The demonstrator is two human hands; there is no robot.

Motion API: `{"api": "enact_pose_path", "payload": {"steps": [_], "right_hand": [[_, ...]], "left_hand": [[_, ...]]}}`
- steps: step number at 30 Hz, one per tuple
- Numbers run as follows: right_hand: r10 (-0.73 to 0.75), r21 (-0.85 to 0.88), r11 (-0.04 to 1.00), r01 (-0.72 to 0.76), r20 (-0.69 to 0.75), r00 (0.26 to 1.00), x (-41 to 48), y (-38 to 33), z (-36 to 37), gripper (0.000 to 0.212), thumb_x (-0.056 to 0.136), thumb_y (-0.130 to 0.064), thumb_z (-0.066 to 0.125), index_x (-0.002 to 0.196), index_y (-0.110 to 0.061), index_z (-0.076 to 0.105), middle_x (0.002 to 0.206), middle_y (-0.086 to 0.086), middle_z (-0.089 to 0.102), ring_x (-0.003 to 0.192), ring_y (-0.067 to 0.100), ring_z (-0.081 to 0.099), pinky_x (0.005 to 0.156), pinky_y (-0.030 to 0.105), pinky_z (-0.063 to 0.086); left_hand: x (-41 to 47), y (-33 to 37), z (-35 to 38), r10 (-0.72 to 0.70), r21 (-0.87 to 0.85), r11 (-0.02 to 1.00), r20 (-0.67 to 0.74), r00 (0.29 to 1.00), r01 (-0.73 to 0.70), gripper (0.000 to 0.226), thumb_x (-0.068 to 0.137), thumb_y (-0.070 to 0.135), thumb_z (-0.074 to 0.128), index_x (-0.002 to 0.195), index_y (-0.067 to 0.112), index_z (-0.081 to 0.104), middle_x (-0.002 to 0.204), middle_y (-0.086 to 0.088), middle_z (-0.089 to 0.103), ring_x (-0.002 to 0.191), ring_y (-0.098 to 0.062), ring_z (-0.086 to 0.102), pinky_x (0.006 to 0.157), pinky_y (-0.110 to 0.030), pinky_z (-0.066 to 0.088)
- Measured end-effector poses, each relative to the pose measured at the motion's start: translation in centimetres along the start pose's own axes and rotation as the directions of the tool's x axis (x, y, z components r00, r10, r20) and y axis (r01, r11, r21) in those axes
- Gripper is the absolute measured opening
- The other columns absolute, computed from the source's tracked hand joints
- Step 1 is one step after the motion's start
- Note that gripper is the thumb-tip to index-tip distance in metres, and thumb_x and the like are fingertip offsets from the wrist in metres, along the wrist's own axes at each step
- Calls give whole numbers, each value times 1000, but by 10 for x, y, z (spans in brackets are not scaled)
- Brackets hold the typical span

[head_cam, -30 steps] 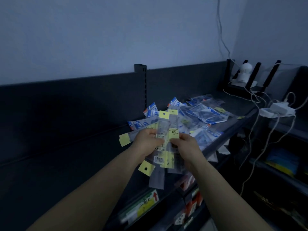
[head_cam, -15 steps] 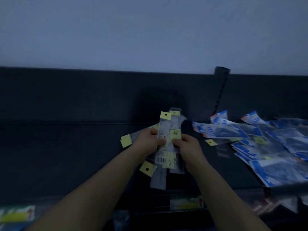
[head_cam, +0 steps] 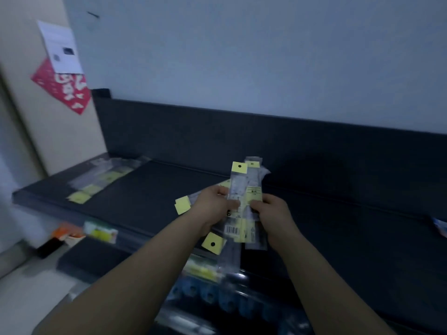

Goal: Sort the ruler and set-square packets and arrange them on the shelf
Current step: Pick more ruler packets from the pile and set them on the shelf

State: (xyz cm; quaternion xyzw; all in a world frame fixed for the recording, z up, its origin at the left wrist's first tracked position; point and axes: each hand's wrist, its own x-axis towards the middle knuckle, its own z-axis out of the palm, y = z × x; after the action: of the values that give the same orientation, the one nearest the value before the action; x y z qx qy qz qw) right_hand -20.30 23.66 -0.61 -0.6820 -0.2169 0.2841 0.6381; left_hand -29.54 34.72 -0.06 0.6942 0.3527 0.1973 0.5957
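Note:
I hold a fanned bunch of clear ruler packets [head_cam: 242, 187] with yellow header tags above the dark shelf [head_cam: 145, 204]. My left hand [head_cam: 212, 204] grips the bunch from the left, fingers curled round it. From the right, my right hand [head_cam: 271, 211] pinches the same packets. Several similar ruler packets [head_cam: 96, 184] lie in a row at the shelf's far left end. A blue-and-white packet corner [head_cam: 439, 226] shows at the right edge.
The shelf has a dark back panel [head_cam: 266, 141] against a pale wall. A red paper and a white sheet [head_cam: 60, 68] hang on the left wall. Lower shelves [head_cam: 217, 296] below hold blue and yellow goods. A dark box [head_cam: 92, 257] sits at lower left.
The view has swung left along the shelf: the blue packet pile has slid out to the right, and the shelf's left end with laid ruler packets has come in. Both hands keep holding the bunch.

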Motion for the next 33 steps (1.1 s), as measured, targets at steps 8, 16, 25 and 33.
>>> {"api": "enact_pose_path", "payload": {"steps": [8,16,25,33], "right_hand": [[-24,12,1000,23,101,995,15,-7,164,13,92,-4,54,94,-6,66,93,15,69,76,25,65,71,39,55],[12,-26,1000,-8,171,985,40,-11,266,15,93,-4,52,98,-1,67,94,16,69,74,26,66,66,38,56],[15,-102,995,8,225,974,100,-4,341,17,88,-3,50,89,6,65,95,27,68,76,30,65,73,50,55],[20,-237,971,16,147,989,141,6,376,16,81,-2,45,74,-4,59,75,12,62,65,22,57,56,29,43]], "left_hand": [[4,-17,-160,41,32,999,-113,993,-38,16,85,11,71,86,12,55,69,-1,59,45,-6,55,52,-27,54],[26,-34,-254,-2,65,998,-210,978,16,17,84,12,72,95,12,58,74,-5,61,52,-15,52,52,-27,54],[82,-50,-316,-40,111,991,-280,959,74,10,88,12,66,90,15,56,82,-14,65,62,-23,57,59,-32,52],[131,-65,-343,46,373,926,-275,960,62,39,87,17,65,122,6,52,96,-14,68,72,-25,66,71,-37,57]]}}
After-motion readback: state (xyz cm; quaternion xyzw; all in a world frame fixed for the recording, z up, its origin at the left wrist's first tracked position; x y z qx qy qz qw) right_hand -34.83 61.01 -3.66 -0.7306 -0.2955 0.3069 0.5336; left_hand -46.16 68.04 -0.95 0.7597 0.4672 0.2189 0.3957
